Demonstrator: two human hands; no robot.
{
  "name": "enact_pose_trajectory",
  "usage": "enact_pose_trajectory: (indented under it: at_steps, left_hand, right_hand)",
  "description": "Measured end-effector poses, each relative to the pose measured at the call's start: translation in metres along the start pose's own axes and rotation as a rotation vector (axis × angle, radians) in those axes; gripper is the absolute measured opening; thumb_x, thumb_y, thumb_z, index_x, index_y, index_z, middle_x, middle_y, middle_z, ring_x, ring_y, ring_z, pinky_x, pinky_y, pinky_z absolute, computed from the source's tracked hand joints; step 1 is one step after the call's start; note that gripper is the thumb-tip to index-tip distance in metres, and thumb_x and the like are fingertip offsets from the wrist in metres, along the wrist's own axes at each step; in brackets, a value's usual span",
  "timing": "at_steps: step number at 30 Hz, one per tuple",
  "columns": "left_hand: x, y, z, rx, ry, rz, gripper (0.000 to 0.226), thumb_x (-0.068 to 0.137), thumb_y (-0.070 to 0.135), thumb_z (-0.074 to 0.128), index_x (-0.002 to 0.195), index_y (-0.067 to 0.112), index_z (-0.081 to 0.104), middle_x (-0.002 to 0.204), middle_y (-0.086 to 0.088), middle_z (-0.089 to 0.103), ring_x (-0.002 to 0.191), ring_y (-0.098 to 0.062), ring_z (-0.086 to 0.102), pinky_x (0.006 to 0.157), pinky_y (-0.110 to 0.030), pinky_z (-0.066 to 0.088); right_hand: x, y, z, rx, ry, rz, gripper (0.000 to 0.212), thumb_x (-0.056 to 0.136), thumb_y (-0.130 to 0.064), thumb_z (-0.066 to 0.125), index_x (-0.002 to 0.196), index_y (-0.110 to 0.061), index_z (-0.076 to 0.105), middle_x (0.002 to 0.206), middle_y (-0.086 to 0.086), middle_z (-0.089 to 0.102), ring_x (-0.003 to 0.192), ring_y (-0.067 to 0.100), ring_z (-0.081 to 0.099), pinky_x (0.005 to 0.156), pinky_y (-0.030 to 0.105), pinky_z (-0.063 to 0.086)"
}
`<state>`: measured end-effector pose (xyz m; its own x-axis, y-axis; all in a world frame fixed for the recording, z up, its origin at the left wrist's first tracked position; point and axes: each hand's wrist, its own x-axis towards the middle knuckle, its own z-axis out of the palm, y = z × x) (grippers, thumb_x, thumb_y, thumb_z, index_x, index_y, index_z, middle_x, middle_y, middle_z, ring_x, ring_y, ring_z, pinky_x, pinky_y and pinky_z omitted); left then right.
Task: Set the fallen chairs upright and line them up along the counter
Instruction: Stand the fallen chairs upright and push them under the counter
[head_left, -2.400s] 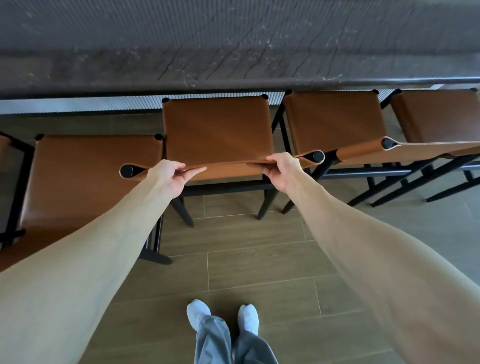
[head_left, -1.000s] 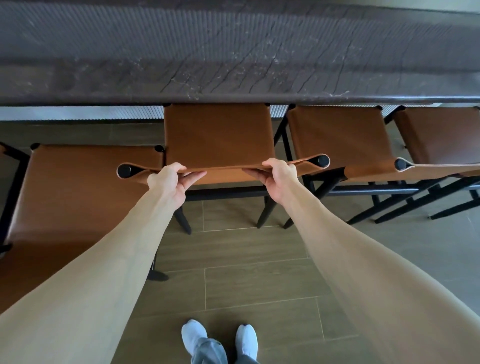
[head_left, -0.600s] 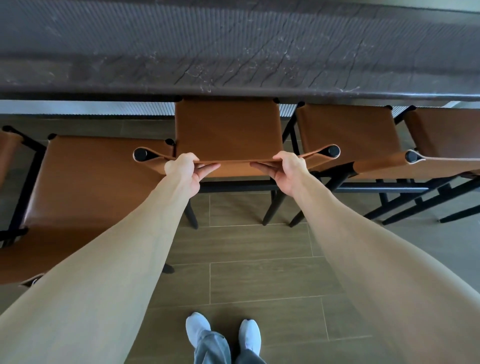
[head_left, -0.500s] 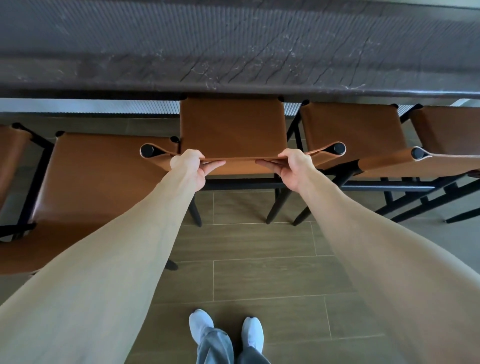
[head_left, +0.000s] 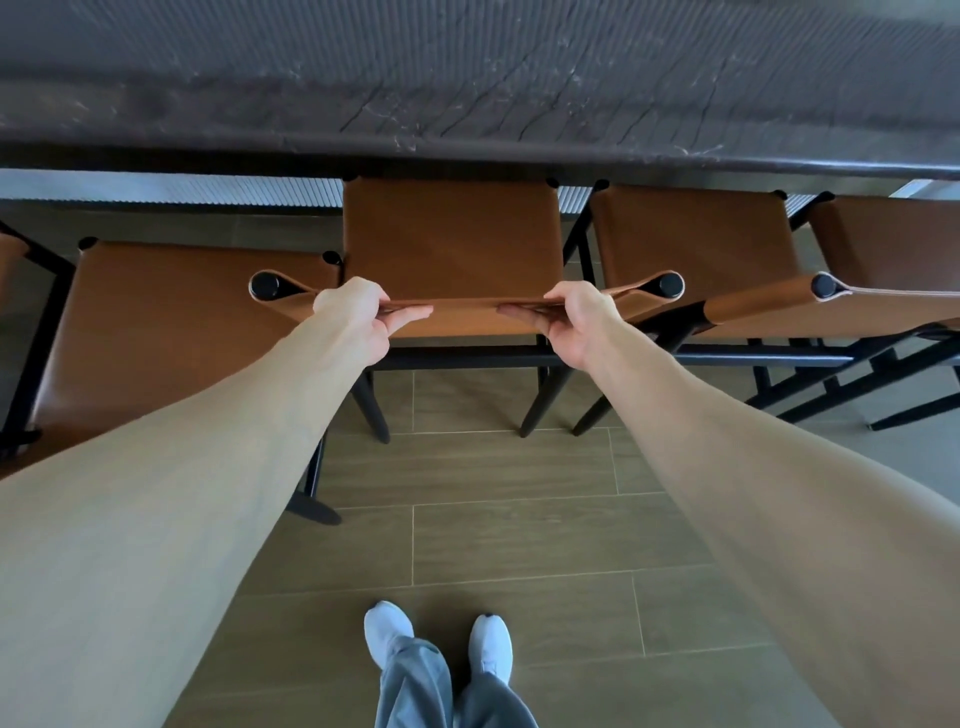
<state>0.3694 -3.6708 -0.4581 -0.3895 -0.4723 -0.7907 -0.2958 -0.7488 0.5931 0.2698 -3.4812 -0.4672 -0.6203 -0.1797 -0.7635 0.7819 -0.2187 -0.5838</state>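
An upright chair (head_left: 452, 244) with a tan leather seat and black frame stands in front of me, its front tucked under the dark counter (head_left: 467, 104). My left hand (head_left: 358, 312) and my right hand (head_left: 571, 322) both grip the top edge of its leather backrest (head_left: 462, 304), one toward each end. Another upright tan chair (head_left: 171, 332) stands to the left, set farther back from the counter. Two more upright chairs (head_left: 691, 244) (head_left: 893, 244) line up on the right.
The counter's dark marbled edge overhangs the chair seats. A ribbed pale panel (head_left: 171, 189) runs below it. The wood-look tile floor (head_left: 514, 530) lies behind the chairs, with my white shoes (head_left: 436, 639) on it. A sliver of another chair (head_left: 10, 249) shows at far left.
The chair in my hands has slid toward the counter, its seat front now under the overhang. Both hands keep their grip on the backrest. The view shifted slightly left.
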Motion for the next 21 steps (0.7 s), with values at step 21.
enact_pose_trajectory:
  at_steps: [21]
  left_hand:
    - [-0.173, 0.058, 0.006, 0.355, -0.201, 0.668, 0.031, 0.102, 0.037, 0.052, 0.119, 0.017, 0.068, 0.113, -0.001, 0.07, 0.107, -0.015, 0.066, 0.097, -0.037, 0.055]
  right_hand:
    - [-0.172, -0.054, 0.057, -0.571, -0.151, -0.681, 0.038, 0.107, -0.036, 0.047, 0.126, -0.01, 0.067, 0.121, 0.005, 0.072, 0.113, 0.018, 0.067, 0.108, 0.04, 0.051]
